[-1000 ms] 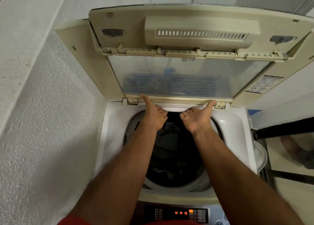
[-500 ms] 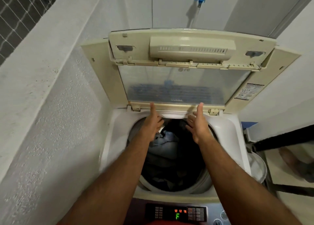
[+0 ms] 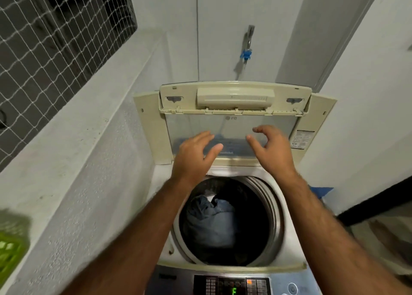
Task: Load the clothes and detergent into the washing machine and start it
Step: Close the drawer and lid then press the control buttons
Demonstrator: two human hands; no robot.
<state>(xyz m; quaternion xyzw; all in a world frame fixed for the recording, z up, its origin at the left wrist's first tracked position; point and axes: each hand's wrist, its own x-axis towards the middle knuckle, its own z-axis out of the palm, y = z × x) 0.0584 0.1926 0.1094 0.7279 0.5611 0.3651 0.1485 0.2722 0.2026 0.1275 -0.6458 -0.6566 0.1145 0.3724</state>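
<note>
At the bottom edge of the view the control panel [image 3: 231, 284] of the washing machine [image 3: 292, 234] is cut off, so only a green "F" on its display and a few dim buttons can be read; the printed text on the lid [image 3: 231, 121] and the sticker [image 3: 301, 138] on its right flap are too small to make out. The drum [image 3: 256, 219] is dark, and of the clothes [image 3: 209, 219] inside only a bluish-grey bundle on its left side shows clearly; whether detergent is in there cannot be told. A green basket [image 3: 10, 250] at the lower left is blurred and cropped. The machine stands in a narrow corner between a rough white ledge [image 3: 73, 152] on the left, with a netted window [image 3: 49, 38] above it, and plain white walls behind and to the right, where a tap [image 3: 247, 49] with a blue fitting hangs above the lid. The left hand [image 3: 194, 154] and right hand [image 3: 272, 150] are raised in front of the folded, upright lid, fingers loosely spread, gripping nothing. Half a second ago both hands were lower, thumbs up against the lid's bottom edge; now they have come off it and risen, and the view takes in more of the room.
</note>
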